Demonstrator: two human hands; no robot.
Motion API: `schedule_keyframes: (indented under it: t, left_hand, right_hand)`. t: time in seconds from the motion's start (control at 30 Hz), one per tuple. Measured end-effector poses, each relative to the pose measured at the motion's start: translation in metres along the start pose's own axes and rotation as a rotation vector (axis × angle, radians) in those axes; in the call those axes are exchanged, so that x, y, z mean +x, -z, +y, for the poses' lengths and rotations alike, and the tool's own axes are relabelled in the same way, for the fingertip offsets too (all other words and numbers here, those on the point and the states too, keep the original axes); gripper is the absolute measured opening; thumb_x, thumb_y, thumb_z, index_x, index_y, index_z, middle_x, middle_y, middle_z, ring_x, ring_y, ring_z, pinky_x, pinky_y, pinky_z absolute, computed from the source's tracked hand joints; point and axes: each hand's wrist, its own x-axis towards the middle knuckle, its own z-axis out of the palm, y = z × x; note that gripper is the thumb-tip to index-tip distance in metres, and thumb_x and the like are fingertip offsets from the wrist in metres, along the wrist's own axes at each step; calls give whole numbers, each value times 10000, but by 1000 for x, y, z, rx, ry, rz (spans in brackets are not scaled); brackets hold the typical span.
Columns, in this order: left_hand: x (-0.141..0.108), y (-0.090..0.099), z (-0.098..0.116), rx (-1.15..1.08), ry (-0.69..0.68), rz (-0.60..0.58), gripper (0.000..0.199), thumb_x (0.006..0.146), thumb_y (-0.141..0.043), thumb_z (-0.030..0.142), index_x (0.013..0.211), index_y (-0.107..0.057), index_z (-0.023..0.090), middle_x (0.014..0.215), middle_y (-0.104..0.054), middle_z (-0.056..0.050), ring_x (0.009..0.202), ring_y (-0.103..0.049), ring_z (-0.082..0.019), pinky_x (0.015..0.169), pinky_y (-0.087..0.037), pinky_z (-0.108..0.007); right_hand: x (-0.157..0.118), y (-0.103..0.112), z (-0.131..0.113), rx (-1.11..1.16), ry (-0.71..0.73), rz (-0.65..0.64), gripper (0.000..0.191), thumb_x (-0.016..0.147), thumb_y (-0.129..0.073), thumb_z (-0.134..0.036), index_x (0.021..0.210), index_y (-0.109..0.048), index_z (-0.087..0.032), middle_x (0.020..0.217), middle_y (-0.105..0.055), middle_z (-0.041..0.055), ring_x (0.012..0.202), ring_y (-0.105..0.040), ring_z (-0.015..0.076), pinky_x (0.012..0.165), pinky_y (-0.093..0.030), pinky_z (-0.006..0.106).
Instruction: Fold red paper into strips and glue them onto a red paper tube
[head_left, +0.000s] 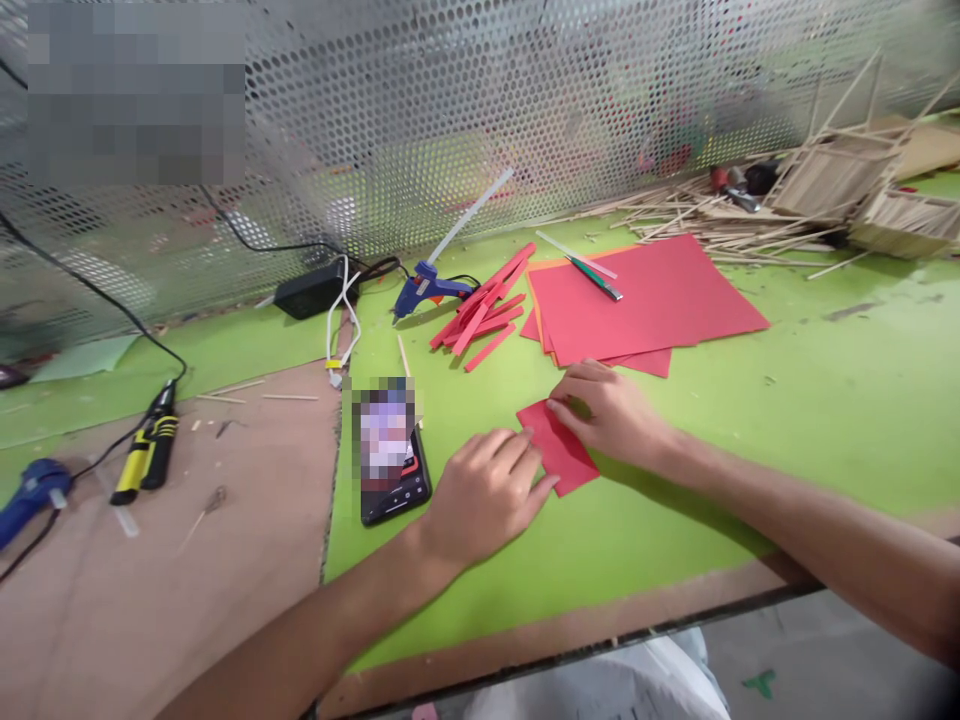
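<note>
A small red sheet of paper [566, 458] lies at a slant on the green work surface between my hands. My left hand [484, 495] lies over its left side, fingers stretched and thumb apart, the tips touching the edge. From the right, my right hand [619, 412] reaches to the upper edge with fingers curled and thumb and forefinger closed on the paper. Whether the sheet is folded there, I cannot tell. Just left of my left hand lies a phone [397, 500], its screen partly blurred.
Behind are red paper strips [487, 310], larger red sheets [645, 300] with a green-handled craft knife [596, 278] on top, and a blue glue gun [425, 288]. Thin wooden sticks [690, 215] pile up by a perforated metal screen [450, 110]. Yellow-black handled tool [146, 455] lies left.
</note>
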Motion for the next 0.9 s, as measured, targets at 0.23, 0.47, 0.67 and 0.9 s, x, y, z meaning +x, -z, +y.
schedule_keyframes:
  t: [0.23, 0.47, 0.67, 0.9]
  left_hand:
    - [7, 5, -2, 27, 122, -128, 406, 988, -673, 425, 1213, -704, 89, 1359, -724, -201, 1146, -682, -364, 887, -612, -505]
    - [3, 3, 5, 9, 111, -39, 216, 979, -696, 334, 1072, -734, 143, 1158, -808, -122, 1059, -707, -308, 863, -607, -444]
    - [2, 4, 6, 24, 57, -27, 158, 1007, -663, 296, 1000, -734, 155, 1187, -805, -107, 920, -696, -265, 785, -604, -416]
    - [1, 2, 6, 47, 93, -68, 288, 990, -635, 322, 1191, -694, 127, 1298, -752, -173, 969, -681, -313, 748, -609, -445]
  right_hand:
    - [-2, 0, -1, -4, -11, -5, 138, 1013, -637, -198, 918, -730, -161, 899, -719, 83, 845, -647, 241, 769, -495, 365]
    - [0, 0, 1, 12, -22, -26, 159, 1017, -623, -204, 911, -732, -158, 893, -714, 80, 840, -641, 238, 770, -506, 372]
    - [-3, -1, 1, -30, 137, 85, 181, 1037, -594, -206, 1119, -742, -141, 1007, -728, 121, 920, -645, 271, 819, -535, 418]
    - [-6, -7, -2, -59, 376, -46, 299, 1041, -504, -146, 1241, -726, -142, 1058, -695, 147, 921, -638, 262, 839, -565, 434]
